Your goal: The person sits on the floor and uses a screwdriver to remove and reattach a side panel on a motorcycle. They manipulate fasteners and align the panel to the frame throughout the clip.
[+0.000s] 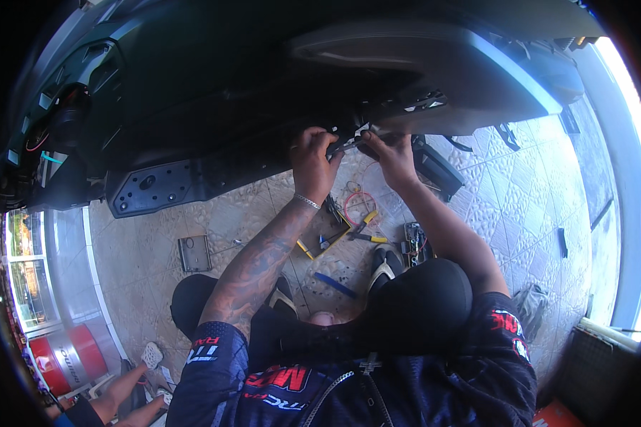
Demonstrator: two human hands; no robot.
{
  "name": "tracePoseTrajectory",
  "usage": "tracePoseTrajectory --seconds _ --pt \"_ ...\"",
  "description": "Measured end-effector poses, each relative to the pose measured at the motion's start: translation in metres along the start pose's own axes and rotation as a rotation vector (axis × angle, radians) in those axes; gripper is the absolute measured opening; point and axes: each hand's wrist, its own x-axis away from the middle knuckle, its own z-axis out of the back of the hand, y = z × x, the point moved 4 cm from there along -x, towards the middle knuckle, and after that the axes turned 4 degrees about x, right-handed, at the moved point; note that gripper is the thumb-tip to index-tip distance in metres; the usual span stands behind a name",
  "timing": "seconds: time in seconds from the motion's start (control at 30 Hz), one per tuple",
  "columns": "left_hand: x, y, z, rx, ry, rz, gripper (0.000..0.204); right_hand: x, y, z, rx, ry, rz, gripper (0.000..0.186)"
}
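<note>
Above me hangs a large dark vehicle body [413, 64], with a black perforated panel [135, 193] along its lower left. At its lower middle edge, my left hand [315, 156] has its fingers curled at a dark, narrow fitting with small light metal bits [360, 130]. My right hand [393, 158] is closed at the same fitting from the right, thumb toward my left hand. The fingertips are partly hidden, and what exactly they grip is too small and shadowed to make out.
On the tiled floor [520, 213] lie yellow-handled pliers [367, 237], a yellow tray [324, 238], red wire [360, 210], a blue strip [335, 285] and a black panel [441, 174]. A red drum [57, 359] and another person's legs [114, 395] are at lower left.
</note>
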Motion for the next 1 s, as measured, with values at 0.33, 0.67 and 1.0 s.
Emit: tracePoseTrajectory --seconds 0.33,0.67,1.0 --pt "0.000 -0.001 -0.001 0.013 0.004 -0.021 0.041 0.005 -0.008 0.001 0.346 0.114 0.132 0.075" --pt "-0.001 -0.003 -0.003 0.004 0.010 -0.019 0.039 -0.004 -0.009 0.007 0.350 0.072 0.095 0.076" --pt "-0.001 -0.002 -0.004 0.002 -0.002 -0.001 0.039 -0.006 -0.039 -0.011 0.525 0.151 0.041 0.078"
